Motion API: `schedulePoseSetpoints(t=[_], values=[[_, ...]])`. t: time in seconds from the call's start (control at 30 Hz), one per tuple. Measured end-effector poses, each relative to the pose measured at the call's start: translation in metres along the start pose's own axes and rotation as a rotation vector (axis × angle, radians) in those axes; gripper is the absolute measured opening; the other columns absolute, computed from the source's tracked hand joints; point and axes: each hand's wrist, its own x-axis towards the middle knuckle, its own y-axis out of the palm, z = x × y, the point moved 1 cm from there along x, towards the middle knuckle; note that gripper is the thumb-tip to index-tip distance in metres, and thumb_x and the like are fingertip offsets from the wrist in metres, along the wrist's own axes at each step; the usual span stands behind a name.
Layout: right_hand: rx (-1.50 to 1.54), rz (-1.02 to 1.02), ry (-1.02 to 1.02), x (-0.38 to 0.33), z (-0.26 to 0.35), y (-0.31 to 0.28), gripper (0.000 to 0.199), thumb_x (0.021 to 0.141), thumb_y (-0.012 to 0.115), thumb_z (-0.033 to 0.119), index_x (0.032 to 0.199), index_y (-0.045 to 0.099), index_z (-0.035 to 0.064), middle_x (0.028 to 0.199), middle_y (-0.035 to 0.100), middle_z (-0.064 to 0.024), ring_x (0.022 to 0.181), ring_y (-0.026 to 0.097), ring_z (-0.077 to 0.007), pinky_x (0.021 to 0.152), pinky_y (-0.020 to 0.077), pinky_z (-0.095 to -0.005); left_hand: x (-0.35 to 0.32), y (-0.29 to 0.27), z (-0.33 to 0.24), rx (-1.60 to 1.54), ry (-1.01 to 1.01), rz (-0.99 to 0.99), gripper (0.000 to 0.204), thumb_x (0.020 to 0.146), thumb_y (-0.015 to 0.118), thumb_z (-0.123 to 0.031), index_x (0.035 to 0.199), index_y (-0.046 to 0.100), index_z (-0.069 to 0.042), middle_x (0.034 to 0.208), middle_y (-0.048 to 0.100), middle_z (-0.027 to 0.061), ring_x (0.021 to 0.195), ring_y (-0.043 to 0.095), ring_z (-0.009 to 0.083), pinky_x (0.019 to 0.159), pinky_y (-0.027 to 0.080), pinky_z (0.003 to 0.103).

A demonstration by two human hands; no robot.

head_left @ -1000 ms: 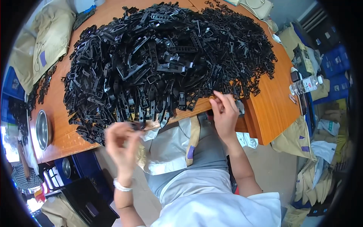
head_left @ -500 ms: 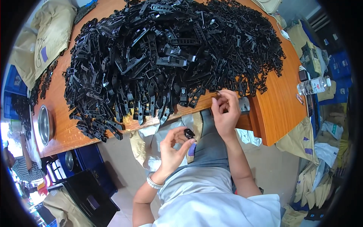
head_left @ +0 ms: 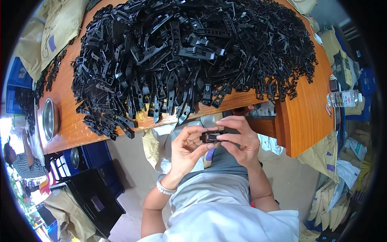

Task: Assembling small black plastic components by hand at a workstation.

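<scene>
Black and narrow, a small clip-like part (head_left: 211, 136) was held between the two hands above the person's lap, just off the near edge of the wooden bench (head_left: 308, 115). Its long axis ran nearly level from left to right, roughly parallel to that edge, the right end tipped slightly toward the bench; which end was its front could not be told. The left hand (head_left: 186, 152) grasped the left end, with fingers (head_left: 192, 130) behind and the thumb on the near side. The right hand (head_left: 245, 147) met the other end, its fingertips (head_left: 223, 137) touching the part and partly covering it. On the bench a broad pile of black pieces (head_left: 193, 52) lay in many directions, though several long ones along its near edge pointed toward the person, roughly crosswise to the held part. A round metal bowl (head_left: 49, 119) rested left of the pile, and a clear bottle (head_left: 344, 98) lay on its side beyond the right end, its cap pointing right.
</scene>
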Motion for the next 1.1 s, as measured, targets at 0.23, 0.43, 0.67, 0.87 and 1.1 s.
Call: schedulePoseSetpoints(t=[0.23,0.43,0.67,0.87,1.1], values=[[0.039,0.085,-0.014,-0.004,0.005,0.006,0.019,0.072,0.068,0.009,0.090,0.067,0.0048,0.104,0.061,-0.0106,0.098,0.055,-0.0285,0.082,0.0448,-0.0374,-0.010,0.000,-0.004,0.014,-0.080,-0.056,0.034,0.075,0.066,0.006,0.104,0.052,0.001,0.098,0.062,0.0115,0.083,0.061,0.0134,0.070,0.051,0.024],[0.293,-0.208,0.344,-0.024,-0.012,0.016,0.021,0.085,0.061,0.015,0.086,0.060,-0.0058,0.088,0.061,-0.0103,0.073,0.055,-0.0109,0.062,0.0439,-0.0203,0.013,-0.032,-0.013,1.433,0.742,-0.171,0.032,0.069,0.068,-0.001,0.099,0.058,0.000,0.094,0.056,0.0143,0.076,0.057,0.0238,0.063,0.046,0.032],[0.476,-0.211,0.624,-0.014,-0.020,0.038,0.016,0.086,0.056,0.008,0.091,0.061,-0.0068,0.089,0.060,-0.0086,0.071,0.056,-0.0102,0.064,0.0439,-0.0203,0.016,-0.044,-0.024,1.792,0.734,0.064,0.033,0.065,0.058,-0.003,0.096,0.058,0.006,0.099,0.051,0.0187,0.081,0.052,0.0282,0.069,0.043,0.035],[0.453,-0.172,0.511,-0.008,-0.029,0.043,0.012,0.083,0.057,0.000,0.092,0.062,-0.0071,0.098,0.059,-0.0090,0.085,0.057,-0.0137,0.074,0.0450,-0.0222,0.005,-0.052,-0.020,1.702,0.731,-0.028,0.029,0.064,0.064,0.003,0.092,0.056,0.004,0.100,0.053,0.0177,0.083,0.054,0.0307,0.070,0.045,0.037],[0.395,-0.034,0.434,-0.009,-0.033,0.039,0.014,0.080,0.059,-0.001,0.092,0.063,-0.0078,0.098,0.061,-0.0115,0.088,0.056,-0.0134,0.076,0.0446,-0.0231,-0.015,-0.052,-0.013,1.262,0.615,-0.226,0.024,0.071,0.063,0.005,0.091,0.051,0.002,0.099,0.055,0.0175,0.077,0.056,0.0267,0.064,0.046,0.033]])
